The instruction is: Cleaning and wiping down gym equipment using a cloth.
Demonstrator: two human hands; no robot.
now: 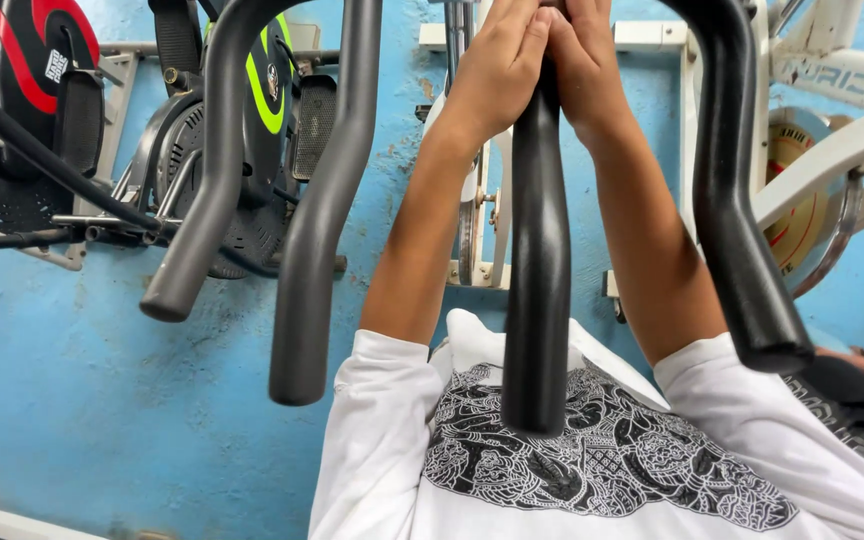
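Both of my hands meet at the top of the view on a black foam-covered handlebar (538, 250) that runs down toward my chest. My left hand (497, 65) presses against its left side, fingers together. My right hand (584, 55) wraps the right side, touching the left hand. My fingertips are cut off by the frame's top edge. My white printed shirt fills the bottom.
Three more black curved handlebars hang around me: one at the right (742, 220), two at the left (322, 240) (202, 190). Exercise bikes stand on the blue floor (72, 400): a black-green one (252, 110) at left, a white one (832, 150) at right.
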